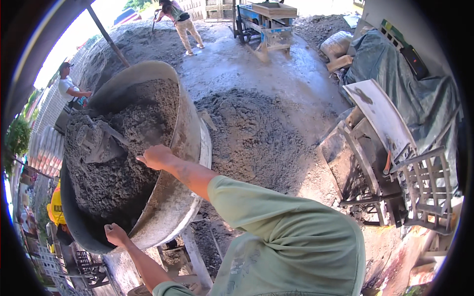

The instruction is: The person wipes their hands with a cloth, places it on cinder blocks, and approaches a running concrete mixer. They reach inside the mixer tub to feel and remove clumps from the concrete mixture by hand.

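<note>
A large round concrete mixer drum (190, 143) stands tilted in front of me, its pale rim facing left. Wet grey concrete mix (148, 111) fills much of it, and a mix-coated paddle (101, 140) sticks out of the mass. My right hand (155, 157) is closed in a fist over the drum's mouth, right of the paddle. Lower down, my left hand (116, 234) is closed too, just inside the near rim. Whatever either fist holds, if anything, is hidden.
Grey aggregate (247, 133) lies heaped right of the drum. A person (180, 22) works at the far pile; another person (71, 89) stands left. Blue machine (269, 29) at the back, metal frame with white panel (380, 116) and tarp (395, 74) at right, yellow object (57, 204) at left.
</note>
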{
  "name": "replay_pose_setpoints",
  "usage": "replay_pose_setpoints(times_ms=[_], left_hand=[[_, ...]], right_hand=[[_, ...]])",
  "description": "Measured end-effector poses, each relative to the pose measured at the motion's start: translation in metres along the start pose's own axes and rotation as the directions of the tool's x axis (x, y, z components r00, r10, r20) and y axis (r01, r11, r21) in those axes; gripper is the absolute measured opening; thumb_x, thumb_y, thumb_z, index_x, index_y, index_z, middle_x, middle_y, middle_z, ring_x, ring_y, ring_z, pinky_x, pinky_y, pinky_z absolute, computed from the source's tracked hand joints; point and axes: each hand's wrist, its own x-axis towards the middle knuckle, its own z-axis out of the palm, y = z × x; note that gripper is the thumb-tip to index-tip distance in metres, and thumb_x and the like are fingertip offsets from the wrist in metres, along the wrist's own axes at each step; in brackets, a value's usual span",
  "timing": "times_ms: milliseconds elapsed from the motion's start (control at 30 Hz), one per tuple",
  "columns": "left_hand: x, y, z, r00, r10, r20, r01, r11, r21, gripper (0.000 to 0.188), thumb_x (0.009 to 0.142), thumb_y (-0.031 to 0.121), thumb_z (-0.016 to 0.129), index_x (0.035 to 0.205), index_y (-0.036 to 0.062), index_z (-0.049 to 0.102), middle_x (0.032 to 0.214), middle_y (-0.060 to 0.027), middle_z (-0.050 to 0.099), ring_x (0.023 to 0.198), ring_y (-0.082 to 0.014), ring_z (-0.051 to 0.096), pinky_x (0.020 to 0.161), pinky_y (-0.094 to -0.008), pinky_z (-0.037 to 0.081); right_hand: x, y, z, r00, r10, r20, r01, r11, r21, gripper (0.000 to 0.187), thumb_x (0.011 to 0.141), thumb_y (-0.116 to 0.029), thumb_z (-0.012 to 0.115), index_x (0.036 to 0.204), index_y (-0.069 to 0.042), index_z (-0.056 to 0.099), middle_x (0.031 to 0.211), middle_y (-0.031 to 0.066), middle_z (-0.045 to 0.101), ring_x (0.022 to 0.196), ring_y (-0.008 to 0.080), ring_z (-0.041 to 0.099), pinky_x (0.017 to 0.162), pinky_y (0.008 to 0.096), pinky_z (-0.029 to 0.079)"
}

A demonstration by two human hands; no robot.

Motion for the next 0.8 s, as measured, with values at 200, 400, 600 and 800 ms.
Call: replay_pose_setpoints(times_ms=[200,400,600,800], left_hand=[[0.003,0.014,0.009,1.0,0.014,-0.014,-0.014,0.999,0.043,0.014,0.071,0.018,0.052,0.069,0.0053,0.057,0.071,-0.02,0.059,0.063,-0.0395,0.055,0.06,-0.0486,0.042],[-0.002,-0.002,-0.023,1.0,0.0,0.006,-0.001,0.998,0.057,0.033,0.084,0.04,0.061,0.101,0.0117,0.069,0.092,-0.0099,0.069,0.082,-0.0277,0.067,0.07,-0.0393,0.053],[-0.006,0.012,0.0,0.954,0.195,-0.229,-0.169,0.977,0.131,0.018,0.082,0.024,0.055,0.09,0.0095,0.064,0.09,-0.0138,0.061,0.093,-0.0343,0.056,0.084,-0.0507,0.04],[-0.235,0.046,-0.115,0.999,-0.04,-0.013,0.024,0.802,-0.597,0.041,0.097,0.036,0.042,0.112,0.0036,0.062,0.117,-0.0177,0.053,0.112,-0.0339,0.044,0.1,-0.0479,0.033]], right_hand=[[0.01,0.007,-0.008,1.0,0.017,0.01,-0.017,1.0,0.013,0.061,0.094,-0.053,0.036,0.094,-0.003,0.071,0.099,0.0214,0.067,0.097,0.0389,0.063,0.086,0.0489,0.048],[0.008,-0.037,0.013,0.991,-0.117,0.07,0.126,0.982,-0.14,0.069,0.095,-0.057,0.026,0.087,-0.004,0.07,0.092,0.023,0.066,0.095,0.0383,0.062,0.082,0.0502,0.046],[0.063,0.047,0.023,0.897,-0.352,-0.265,0.284,0.922,-0.264,0.055,0.095,-0.058,0.024,0.123,-0.022,0.055,0.105,0.0232,0.064,0.096,0.0453,0.061,0.082,0.0523,0.048],[0.053,0.051,0.02,0.98,0.008,-0.199,-0.011,1.0,-0.016,0.098,0.081,-0.078,0.036,0.095,0.014,0.065,0.106,0.0312,0.062,0.1,0.0426,0.058,0.091,0.0466,0.042]])
